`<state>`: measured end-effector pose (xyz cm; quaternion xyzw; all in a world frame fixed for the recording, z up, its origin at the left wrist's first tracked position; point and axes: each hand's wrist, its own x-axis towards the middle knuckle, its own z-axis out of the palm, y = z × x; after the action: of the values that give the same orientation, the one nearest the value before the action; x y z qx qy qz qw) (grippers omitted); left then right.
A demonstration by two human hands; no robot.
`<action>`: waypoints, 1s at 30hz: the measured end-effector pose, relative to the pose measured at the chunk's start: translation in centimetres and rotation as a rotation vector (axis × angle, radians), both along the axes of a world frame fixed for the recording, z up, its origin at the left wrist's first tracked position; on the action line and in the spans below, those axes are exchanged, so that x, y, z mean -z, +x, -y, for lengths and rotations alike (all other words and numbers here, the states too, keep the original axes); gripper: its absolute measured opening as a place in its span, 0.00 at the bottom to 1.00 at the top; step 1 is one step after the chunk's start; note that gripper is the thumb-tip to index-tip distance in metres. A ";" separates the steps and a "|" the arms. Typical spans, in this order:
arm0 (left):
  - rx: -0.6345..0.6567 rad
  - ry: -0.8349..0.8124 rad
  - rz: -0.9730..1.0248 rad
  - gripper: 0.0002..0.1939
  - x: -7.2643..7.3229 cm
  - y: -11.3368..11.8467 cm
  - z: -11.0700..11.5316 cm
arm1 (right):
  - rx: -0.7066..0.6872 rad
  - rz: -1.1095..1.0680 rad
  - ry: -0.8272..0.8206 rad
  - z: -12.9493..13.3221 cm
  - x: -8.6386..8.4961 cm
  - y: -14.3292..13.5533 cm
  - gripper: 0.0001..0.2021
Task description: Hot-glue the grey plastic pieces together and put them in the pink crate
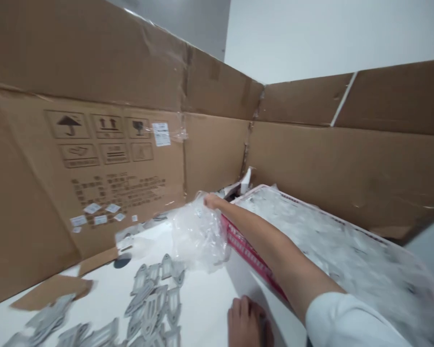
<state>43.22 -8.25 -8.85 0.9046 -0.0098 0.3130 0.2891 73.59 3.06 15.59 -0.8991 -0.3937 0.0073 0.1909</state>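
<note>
My right hand (211, 200) reaches forward, its fingers closed on the top of a clear plastic bag (200, 236). The bag hangs crumpled over the white table; I cannot make out anything inside it. Low in the view, near the table's front, is my left hand (244, 320). Its fingers are curled together, and a dark patch shows at the thumb side, too unclear to name. Flat grey pointed pieces with slots (150, 308) lie in a loose pile left of my left hand. More grey pieces (52, 318) lie farther left.
A large pink-edged bin (253, 258) full of small clear plastic bags (332, 241) stands at right, under my right forearm. Tall cardboard walls (217, 149) close off the back and right. Cardboard scraps (54, 291) and a dark round spot (122, 260) are on the white table (202, 299).
</note>
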 end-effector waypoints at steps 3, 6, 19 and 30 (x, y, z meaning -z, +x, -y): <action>0.071 -0.051 -0.015 0.10 -1.2 0.0 -0.1 | 0.098 0.101 0.066 2.8 -2.6 0.3 0.10; 0.126 -0.063 -0.033 0.08 -2.6 -0.2 -0.4 | 0.106 0.229 0.193 9.6 -6.4 -0.7 0.06; 0.211 -0.141 -0.137 0.07 -6.9 -1.3 -1.0 | 0.747 0.216 0.315 54.6 -8.7 -12.0 0.16; 0.238 -0.178 -0.139 0.10 -7.2 -1.5 -1.5 | 0.726 -0.051 0.110 55.9 -0.6 -11.0 0.16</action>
<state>41.70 -6.79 -1.64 0.8874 -0.0692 0.2126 0.4031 62.63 -52.86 16.15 -0.9682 -0.0438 -0.0598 0.2388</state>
